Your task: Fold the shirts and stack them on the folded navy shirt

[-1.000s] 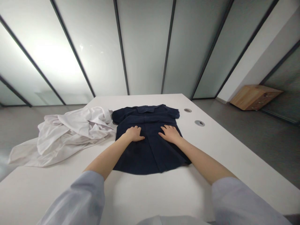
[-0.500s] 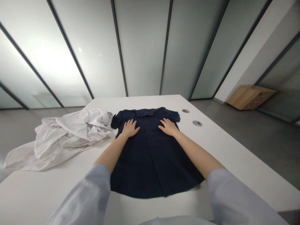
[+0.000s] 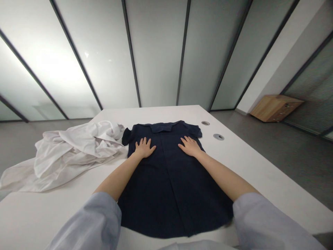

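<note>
Head view: left hand (image 3: 144, 148) and right hand (image 3: 191, 146) both spread, palms down on the shirt (image 3: 158, 194) at mid-table (image 3: 249, 166), forearms (image 3: 119, 175) overlapping its sides. White cloth (image 3: 78, 149) heaps up just left, grommets (image 3: 216, 137) right, cabinet (image 3: 270, 107) beyond. Collar (image 3: 161, 128) points away, long axis near-to-far; it's navy, short-sleeved, laid out fairly smooth!

No written words, labels, brand names, numbers or signs can be read on anything that is shown here.
</note>
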`<act>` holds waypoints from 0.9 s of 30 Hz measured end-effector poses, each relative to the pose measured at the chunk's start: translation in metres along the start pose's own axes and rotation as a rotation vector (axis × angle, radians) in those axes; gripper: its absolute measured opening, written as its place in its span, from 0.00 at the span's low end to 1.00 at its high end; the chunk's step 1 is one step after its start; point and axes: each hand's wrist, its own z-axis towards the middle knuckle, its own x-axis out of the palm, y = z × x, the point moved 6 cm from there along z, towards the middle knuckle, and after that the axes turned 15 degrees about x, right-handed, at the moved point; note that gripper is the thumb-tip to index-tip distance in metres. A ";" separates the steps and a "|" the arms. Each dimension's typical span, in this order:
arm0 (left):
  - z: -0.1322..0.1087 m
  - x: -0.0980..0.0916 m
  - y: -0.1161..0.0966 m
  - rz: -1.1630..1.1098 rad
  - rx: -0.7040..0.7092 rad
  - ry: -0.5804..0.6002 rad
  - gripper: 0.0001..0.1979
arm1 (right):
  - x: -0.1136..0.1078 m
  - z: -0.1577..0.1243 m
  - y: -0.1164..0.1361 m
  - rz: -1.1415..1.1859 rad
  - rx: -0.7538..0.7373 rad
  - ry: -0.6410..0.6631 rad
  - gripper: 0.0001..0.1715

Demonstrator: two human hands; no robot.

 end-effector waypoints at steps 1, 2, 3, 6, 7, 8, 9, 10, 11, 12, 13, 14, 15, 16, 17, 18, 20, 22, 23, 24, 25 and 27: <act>-0.004 -0.003 -0.003 0.009 0.005 0.011 0.38 | -0.001 -0.004 -0.001 -0.017 -0.011 -0.010 0.38; -0.008 -0.006 -0.006 0.020 0.011 0.028 0.38 | -0.004 -0.007 -0.002 -0.037 -0.027 -0.018 0.38; -0.011 -0.010 -0.008 0.029 0.021 0.049 0.39 | -0.007 -0.010 -0.002 -0.059 -0.046 -0.022 0.37; -0.007 -0.026 -0.013 0.045 0.065 0.073 0.41 | -0.021 -0.007 0.000 -0.088 -0.089 -0.016 0.31; -0.001 -0.032 -0.013 0.043 0.081 0.041 0.40 | -0.027 -0.002 0.001 -0.063 -0.087 -0.018 0.28; 0.006 -0.037 -0.014 0.028 0.098 -0.009 0.38 | -0.033 0.005 0.004 -0.011 -0.078 -0.019 0.25; 0.015 -0.042 -0.014 -0.004 0.109 -0.064 0.36 | -0.038 0.013 0.007 0.066 -0.068 -0.017 0.23; 0.025 -0.044 -0.013 -0.054 0.111 -0.114 0.34 | -0.042 0.023 0.012 0.160 -0.061 -0.009 0.22; 0.035 -0.044 -0.011 -0.116 0.098 -0.150 0.34 | -0.043 0.033 0.017 0.257 -0.057 0.006 0.22; 0.045 -0.042 -0.009 -0.182 0.071 -0.167 0.34 | -0.042 0.044 0.023 0.343 -0.055 0.026 0.23; 0.055 -0.039 -0.006 -0.238 0.024 -0.175 0.34 | -0.040 0.054 0.029 0.404 -0.045 0.045 0.25; 0.063 -0.035 -0.002 -0.279 -0.034 -0.180 0.35 | -0.036 0.064 0.035 0.436 -0.027 0.058 0.25; 0.071 -0.033 0.002 -0.306 -0.094 -0.184 0.35 | -0.031 0.073 0.040 0.446 -0.002 0.064 0.26; 0.077 -0.031 0.006 -0.333 -0.144 -0.184 0.35 | -0.026 0.081 0.044 0.442 0.037 0.066 0.26; 0.083 -0.029 0.009 -0.366 -0.176 -0.178 0.35 | -0.021 0.088 0.046 0.434 0.081 0.068 0.25; 0.089 -0.028 0.010 -0.406 -0.186 -0.166 0.33 | -0.017 0.094 0.049 0.437 0.122 0.073 0.25; 0.099 -0.029 0.011 -0.495 -0.154 -0.137 0.27 | -0.011 0.103 0.052 0.482 0.168 0.095 0.24; 0.106 -0.034 0.012 -0.557 -0.100 -0.129 0.23 | -0.009 0.110 0.056 0.545 0.158 0.118 0.27; 0.107 -0.037 0.013 -0.575 -0.077 -0.142 0.23 | -0.011 0.113 0.056 0.573 0.146 0.114 0.29; 0.108 -0.041 0.013 -0.593 -0.052 -0.171 0.24 | -0.014 0.115 0.055 0.602 0.143 0.091 0.31; 0.108 -0.045 0.014 -0.606 -0.027 -0.211 0.25 | -0.018 0.116 0.053 0.632 0.146 0.055 0.33; 0.103 -0.051 0.013 -0.602 0.030 -0.295 0.27 | -0.026 0.114 0.048 0.690 0.131 -0.017 0.35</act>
